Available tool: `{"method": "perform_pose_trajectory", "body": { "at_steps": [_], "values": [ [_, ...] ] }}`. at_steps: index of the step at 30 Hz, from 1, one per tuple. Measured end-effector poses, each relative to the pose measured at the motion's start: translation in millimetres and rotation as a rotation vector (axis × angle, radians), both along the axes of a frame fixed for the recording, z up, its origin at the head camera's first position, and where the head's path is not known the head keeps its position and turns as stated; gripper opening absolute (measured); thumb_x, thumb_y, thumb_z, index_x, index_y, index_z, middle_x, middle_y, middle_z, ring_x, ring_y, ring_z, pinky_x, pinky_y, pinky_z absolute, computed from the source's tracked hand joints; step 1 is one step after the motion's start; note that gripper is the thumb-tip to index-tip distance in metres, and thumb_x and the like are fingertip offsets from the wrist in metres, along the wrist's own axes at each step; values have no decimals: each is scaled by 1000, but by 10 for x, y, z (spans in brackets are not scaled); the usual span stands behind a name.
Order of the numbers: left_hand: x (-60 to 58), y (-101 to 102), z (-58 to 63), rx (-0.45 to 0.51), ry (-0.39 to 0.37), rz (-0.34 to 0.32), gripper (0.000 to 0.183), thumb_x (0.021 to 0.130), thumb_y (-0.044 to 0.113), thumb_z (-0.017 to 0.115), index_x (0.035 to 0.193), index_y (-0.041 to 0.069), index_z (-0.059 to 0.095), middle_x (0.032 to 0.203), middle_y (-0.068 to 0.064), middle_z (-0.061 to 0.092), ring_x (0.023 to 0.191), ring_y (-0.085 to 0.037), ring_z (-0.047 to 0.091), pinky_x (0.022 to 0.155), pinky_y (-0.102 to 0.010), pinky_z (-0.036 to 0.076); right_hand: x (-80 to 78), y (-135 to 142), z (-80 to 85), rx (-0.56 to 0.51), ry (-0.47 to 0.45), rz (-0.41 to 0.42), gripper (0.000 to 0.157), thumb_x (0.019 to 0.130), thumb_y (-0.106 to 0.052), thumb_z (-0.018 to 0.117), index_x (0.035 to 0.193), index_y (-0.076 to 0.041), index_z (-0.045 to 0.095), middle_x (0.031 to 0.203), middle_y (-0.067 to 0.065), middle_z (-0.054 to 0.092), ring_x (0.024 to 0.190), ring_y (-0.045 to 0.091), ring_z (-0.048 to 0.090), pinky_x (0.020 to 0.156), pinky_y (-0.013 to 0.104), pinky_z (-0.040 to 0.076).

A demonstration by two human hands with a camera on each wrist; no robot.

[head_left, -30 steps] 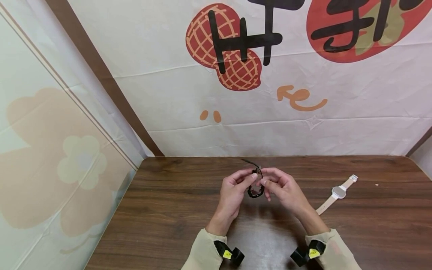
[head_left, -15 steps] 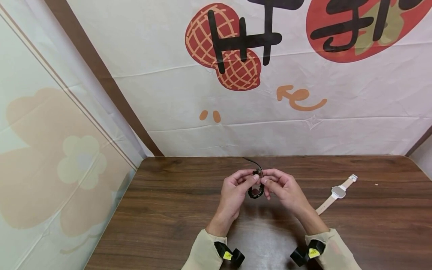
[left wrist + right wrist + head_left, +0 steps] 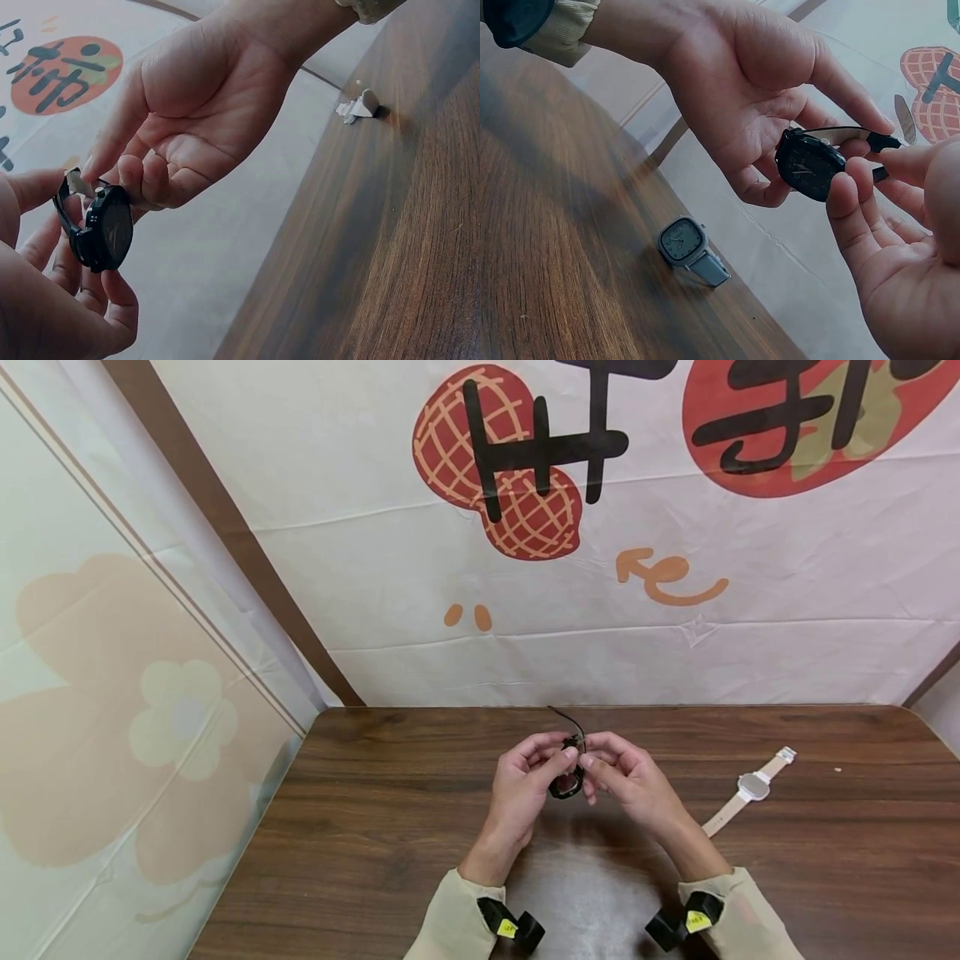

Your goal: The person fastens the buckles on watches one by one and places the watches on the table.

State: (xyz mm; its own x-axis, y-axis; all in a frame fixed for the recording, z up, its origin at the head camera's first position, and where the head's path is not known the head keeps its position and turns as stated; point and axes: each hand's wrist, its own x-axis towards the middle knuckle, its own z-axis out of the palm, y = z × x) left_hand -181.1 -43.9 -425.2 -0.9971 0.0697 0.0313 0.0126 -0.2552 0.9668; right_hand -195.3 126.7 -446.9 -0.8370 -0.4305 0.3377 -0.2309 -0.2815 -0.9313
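Both hands meet around a black wristwatch (image 3: pixel 565 786) held above the table. My left hand (image 3: pixel 521 789) grips it from the left, thumb and fingers near the top of the case. From the right, my right hand (image 3: pixel 633 785) pinches the strap. One thin strap end points up and away past the fingertips. The right wrist view shows the dark dial (image 3: pixel 810 169) facing outward and the bent strap (image 3: pixel 844 135) between both hands' fingers. A light-coloured piece (image 3: pixel 79 184) lies between the fingertips in the left wrist view; the fingers partly cover it.
A watch with a pale strap (image 3: pixel 752 787) lies on the wooden table (image 3: pixel 360 827), right of the hands. The right wrist view shows a grey watch with a squarish case (image 3: pixel 682 240) on the table. A printed cloth (image 3: pixel 375 585) hangs behind the table.
The free strap end has shifted slightly up and to the right. The black watch has turned a little between the fingers. Both hands stay in nearly the same place.
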Motion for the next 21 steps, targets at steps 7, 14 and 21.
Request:
{"method": "perform_pose_trajectory", "body": {
  "at_steps": [7,14,21],
  "values": [
    [2,5,-3,-21,-1,2,26,87,6,73,111,-3,69,83,2,69,71,-10,64,65,-23,54,-1,-1,6,0,-11,-7,17,102,-1,49,117,-5,58,95,4,69,66,8,60,59,27,53],
    [1,4,1,-65,8,2,24,88,9,74,109,-2,70,83,1,69,71,-10,64,64,-22,53,6,0,21,13,-23,-8,17,103,-3,49,117,-1,58,94,4,69,66,8,60,59,26,53],
    [7,15,0,-89,34,21,23,87,8,76,107,-1,71,82,0,69,73,-10,64,64,-20,51,8,4,24,16,-22,-19,17,103,-3,49,117,0,58,95,1,69,66,7,59,59,25,53]
  ]
}}
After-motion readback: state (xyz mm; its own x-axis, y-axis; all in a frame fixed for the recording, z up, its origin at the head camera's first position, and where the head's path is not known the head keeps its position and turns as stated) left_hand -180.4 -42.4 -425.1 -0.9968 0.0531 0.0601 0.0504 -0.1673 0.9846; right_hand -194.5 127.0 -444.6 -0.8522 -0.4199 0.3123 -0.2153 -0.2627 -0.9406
